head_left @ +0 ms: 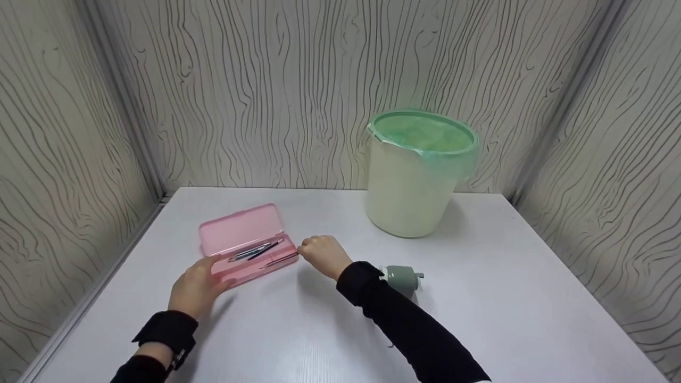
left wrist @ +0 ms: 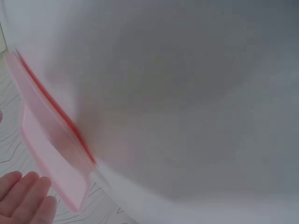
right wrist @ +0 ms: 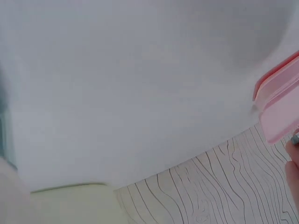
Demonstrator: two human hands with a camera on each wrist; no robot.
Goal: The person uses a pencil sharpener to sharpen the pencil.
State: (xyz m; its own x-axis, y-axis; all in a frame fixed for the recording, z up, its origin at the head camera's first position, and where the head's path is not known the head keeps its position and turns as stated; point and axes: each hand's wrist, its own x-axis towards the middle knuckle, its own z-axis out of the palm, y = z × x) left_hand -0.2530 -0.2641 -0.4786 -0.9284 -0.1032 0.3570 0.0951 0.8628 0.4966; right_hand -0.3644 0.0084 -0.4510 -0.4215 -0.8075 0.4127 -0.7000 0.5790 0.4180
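An open pink pencil case [head_left: 250,274] lies on the left part of the table, its lid [head_left: 242,230] tipped back toward the wall. Several pens [head_left: 250,252] lie inside. My left hand [head_left: 194,287] holds the case at its left end, thumb along the front side and fingers at the back. At the right end, my right hand [head_left: 325,256] pinches the end of a slim dark pencil [head_left: 282,260] that slants over the case's front compartment. Only the right fingers [right wrist: 293,172] and a small grey-blue tip show at the edge of the right wrist view.
A cream bin [head_left: 409,191] with a green rim and a thin green bag stands at the back right. Behind my right forearm, a grey-green bottle [head_left: 401,279] with a small spout is partly hidden. Patterned walls [head_left: 292,96] enclose the white table [head_left: 505,298] at the back and sides.
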